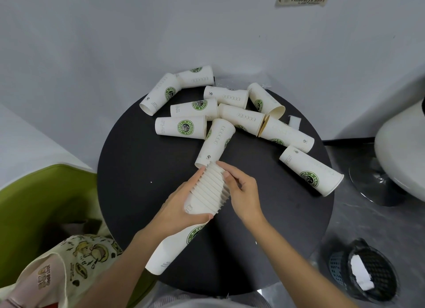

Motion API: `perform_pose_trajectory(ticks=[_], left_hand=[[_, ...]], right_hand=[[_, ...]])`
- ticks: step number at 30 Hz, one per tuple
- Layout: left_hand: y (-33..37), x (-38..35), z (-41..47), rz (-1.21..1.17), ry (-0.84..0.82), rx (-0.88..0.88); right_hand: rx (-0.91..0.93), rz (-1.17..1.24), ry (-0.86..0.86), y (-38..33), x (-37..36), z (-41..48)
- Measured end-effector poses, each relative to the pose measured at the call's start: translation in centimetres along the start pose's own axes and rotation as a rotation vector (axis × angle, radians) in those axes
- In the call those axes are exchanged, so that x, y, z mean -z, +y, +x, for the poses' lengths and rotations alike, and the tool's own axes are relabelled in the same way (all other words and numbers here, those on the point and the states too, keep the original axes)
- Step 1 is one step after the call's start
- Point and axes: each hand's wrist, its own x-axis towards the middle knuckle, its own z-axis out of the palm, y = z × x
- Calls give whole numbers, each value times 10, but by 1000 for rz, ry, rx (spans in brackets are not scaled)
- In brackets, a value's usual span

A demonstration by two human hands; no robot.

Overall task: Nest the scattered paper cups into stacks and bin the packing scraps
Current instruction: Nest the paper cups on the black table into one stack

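Holding a nested stack of cups [208, 192] over the round black table [138, 169], both hands are closed on it: the left hand [181, 206] wraps the lower wall, the right hand [243, 190] pinches the ribbed rims. Loose cups [181, 127] lie scattered on their sides toward the table's far edge. Light, thin paper like this probably crushes if squeezed, so gripping near the stiffer rolled rims seems safest. A white packing scrap [294, 121] lies by the far cups; the bin [368, 271] stands on the floor to the right.
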Motion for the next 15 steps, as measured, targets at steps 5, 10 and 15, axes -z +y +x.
perform_pose_trajectory(ticks=[5, 10, 15], left_hand=[[4, 3, 10, 33, 11, -2], [0, 9, 19, 29, 34, 1], [-5, 16, 28, -3, 64, 25]], right_hand=[[-42, 44, 29, 1, -7, 9], [-38, 49, -15, 3, -8, 25], [-55, 99, 10, 3, -5, 53]])
